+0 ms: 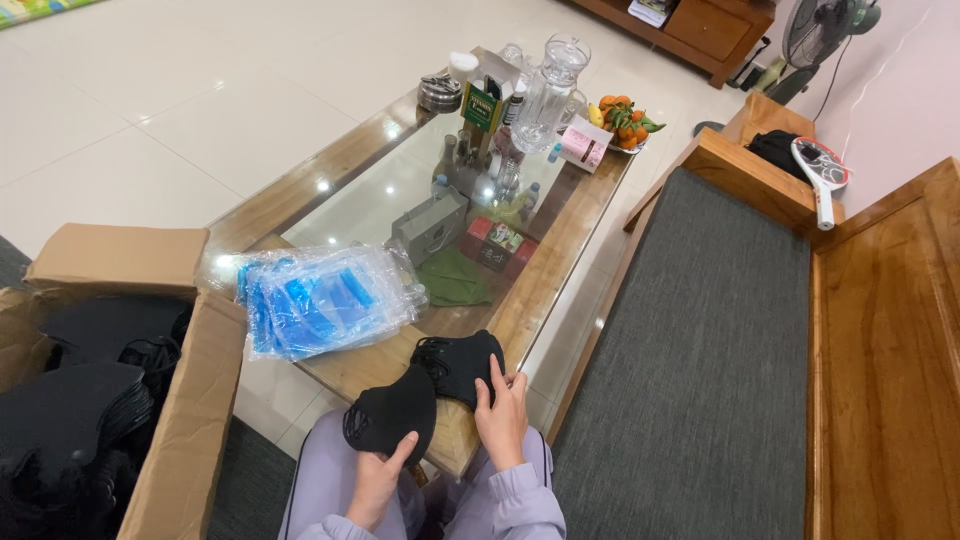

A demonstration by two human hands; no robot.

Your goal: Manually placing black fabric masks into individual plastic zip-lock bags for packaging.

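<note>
Two black face masks are held over the near corner of the glass-topped surface (560,235), above the lap. The lower mask (393,415) is gripped by the left hand (377,485), thumb on top; the upper mask (460,365) is pinched at its edge in the grip of the right hand (503,418). A stack of blue-printed clear bags (320,300) is laid just beyond. An open cardboard box (190,400) of black masks is placed at the left.
</note>
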